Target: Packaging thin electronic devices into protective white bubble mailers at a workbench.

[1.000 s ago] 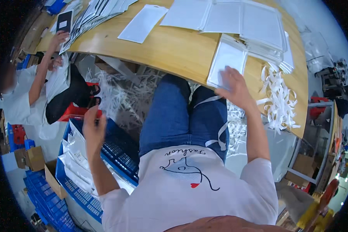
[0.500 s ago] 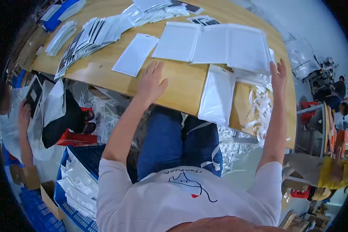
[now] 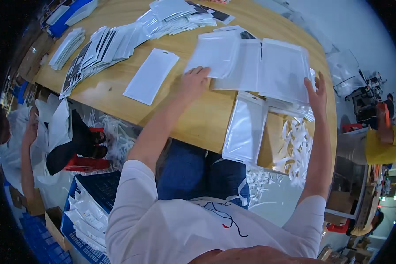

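My left hand (image 3: 193, 83) grips the lower left edge of a white translucent packaging sleeve (image 3: 218, 53), its fingers curled at the edge. That sleeve partly overlaps a middle sleeve (image 3: 242, 72). Right of it lies another white sleeve (image 3: 285, 66), on top of a stack. My right hand (image 3: 317, 93) is beside that stack's right edge, thumb and fingers apart, holding nothing. A flat white package with a hang hole (image 3: 152, 77) lies alone to the left. Nearer me, a clear-fronted white package (image 3: 245, 130) juts over the table's front edge.
White peeled strips (image 3: 297, 152) heap at the table's front right. Fanned packages (image 3: 110, 48) spread across the far left of the wooden table (image 3: 189, 125). A blue crate (image 3: 99, 193) with white packets stands on the floor at left. Another person (image 3: 26, 136) sits beyond it.
My left hand has moved right and taken hold of the leftmost sleeve, which now tilts over the middle one. My right hand stays by the stack. The view has shifted slightly.
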Motion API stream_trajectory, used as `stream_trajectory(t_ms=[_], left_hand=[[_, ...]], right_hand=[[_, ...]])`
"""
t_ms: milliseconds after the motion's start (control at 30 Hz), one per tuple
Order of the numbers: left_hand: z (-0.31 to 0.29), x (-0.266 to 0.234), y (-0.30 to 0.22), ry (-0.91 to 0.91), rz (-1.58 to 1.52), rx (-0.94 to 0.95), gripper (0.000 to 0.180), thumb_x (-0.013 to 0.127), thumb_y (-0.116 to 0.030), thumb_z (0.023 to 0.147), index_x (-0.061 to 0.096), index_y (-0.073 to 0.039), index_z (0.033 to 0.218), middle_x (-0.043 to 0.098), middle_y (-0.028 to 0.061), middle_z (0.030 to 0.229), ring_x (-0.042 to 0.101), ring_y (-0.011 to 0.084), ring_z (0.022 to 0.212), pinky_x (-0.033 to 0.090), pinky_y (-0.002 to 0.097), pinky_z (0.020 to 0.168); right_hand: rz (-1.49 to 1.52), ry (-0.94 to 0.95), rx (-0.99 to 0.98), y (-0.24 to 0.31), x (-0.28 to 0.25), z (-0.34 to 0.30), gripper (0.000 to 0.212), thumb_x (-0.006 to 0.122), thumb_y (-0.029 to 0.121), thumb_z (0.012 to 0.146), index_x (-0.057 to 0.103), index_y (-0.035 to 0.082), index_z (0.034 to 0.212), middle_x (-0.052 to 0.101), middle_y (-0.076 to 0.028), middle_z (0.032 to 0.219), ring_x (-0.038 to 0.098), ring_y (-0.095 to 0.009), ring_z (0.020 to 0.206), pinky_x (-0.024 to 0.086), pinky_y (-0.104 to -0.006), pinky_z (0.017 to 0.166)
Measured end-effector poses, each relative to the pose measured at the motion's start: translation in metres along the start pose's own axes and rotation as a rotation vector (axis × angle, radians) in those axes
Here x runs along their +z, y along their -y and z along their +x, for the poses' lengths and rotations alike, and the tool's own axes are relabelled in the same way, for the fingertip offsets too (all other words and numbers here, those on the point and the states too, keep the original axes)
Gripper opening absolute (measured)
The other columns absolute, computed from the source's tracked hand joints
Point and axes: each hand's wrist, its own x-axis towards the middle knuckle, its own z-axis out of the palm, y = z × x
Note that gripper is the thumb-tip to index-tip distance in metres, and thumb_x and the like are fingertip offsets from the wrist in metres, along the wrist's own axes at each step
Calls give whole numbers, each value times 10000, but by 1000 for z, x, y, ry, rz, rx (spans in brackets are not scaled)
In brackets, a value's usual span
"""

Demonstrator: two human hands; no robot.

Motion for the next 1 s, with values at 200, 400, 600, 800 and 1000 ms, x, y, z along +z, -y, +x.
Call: stream_trajectory(t_ms=[200,400,600,800,1000], left_hand=[[-8,18,-54,-210,-187,123,375,503,-114,800,520,-102,1174,579,95,1057,562,305,956,454,393,800],[1,27,-65,-208,87,170,372,510,-115,806,531,-110,1178,604,84,1019,589,302,883,477,370,735],[28,21,-73,-410,-165,99,421,529,-91,805,519,-103,1225,617,103,1019,590,315,851,475,390,716],[66,20,-94,-423,-506,-158,415,502,-56,825,524,-101,1237,617,111,1047,589,308,845,472,387,727],[69,13,-96,-632,-497,-82,402,477,-47,836,520,-60,1236,610,127,1046,567,289,874,448,343,795]], right_hand=[[-76,141,-357,19,13,-8,826,711,389,775,326,-33,1373,440,-299,1283,493,-337,1146,439,-377,910],[50,112,19,-13,6,9,841,729,374,760,318,-23,1377,481,-290,1240,558,-332,1047,476,-368,851],[60,192,295,-18,2,19,908,748,413,720,304,-17,1385,521,-279,1194,608,-309,939,509,-344,793],[3,223,313,-30,-7,31,966,756,451,685,293,-14,1394,526,-284,1194,604,-307,973,508,-353,824],[-130,250,308,-49,2,31,942,729,477,690,320,-10,1386,535,-257,1214,583,-312,1048,491,-355,870]])
